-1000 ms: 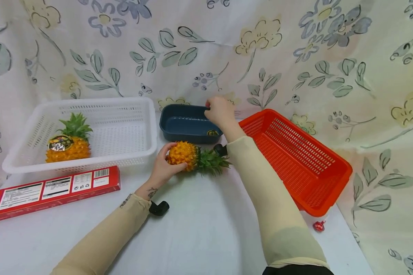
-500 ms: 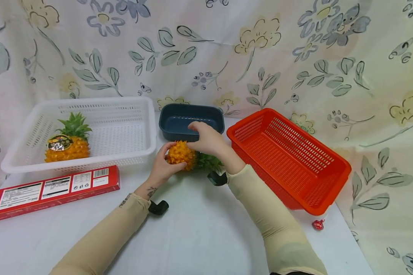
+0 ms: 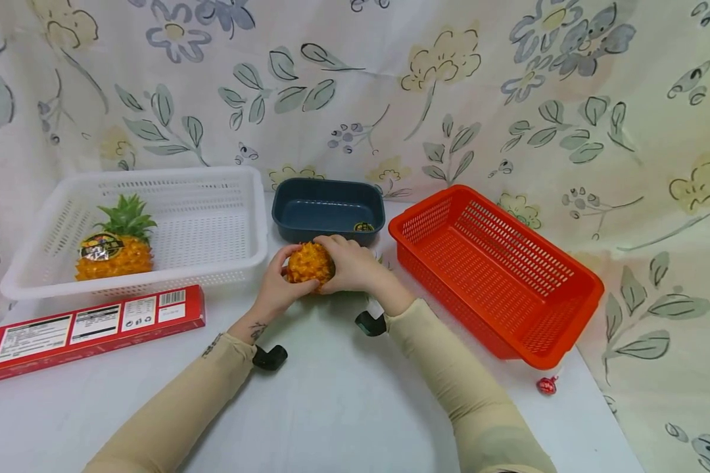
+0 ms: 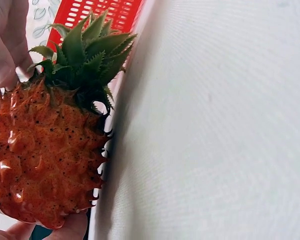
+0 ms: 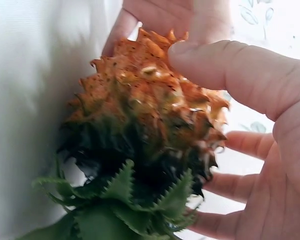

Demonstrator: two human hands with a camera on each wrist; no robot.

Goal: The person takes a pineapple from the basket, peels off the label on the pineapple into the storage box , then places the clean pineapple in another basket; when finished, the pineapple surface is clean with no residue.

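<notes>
An orange pineapple (image 3: 309, 264) lies on its side on the white table, its leafy crown (image 4: 85, 55) toward the right. My left hand (image 3: 276, 284) holds it around the base end. My right hand (image 3: 355, 266) curves round the crown end, thumb (image 5: 205, 62) on the skin and fingers on the far side. The crown is mostly hidden behind that hand in the head view. Just behind the fruit is a dark blue dish (image 3: 325, 210), with a black and yellow sticker (image 3: 363, 226) on it.
A white basket (image 3: 213, 217) at left contains another pineapple (image 3: 118, 246) with a label. In front of it lies a red box (image 3: 94, 332). At right is a red basket (image 3: 497, 276), with a small red item (image 3: 547, 385) near it. A flowered cloth (image 3: 355, 85) hangs behind.
My right hand has come from the blue dish's right end down to the pineapple and now grips it. The sticker is left at the dish. My left hand stays on the pineapple.
</notes>
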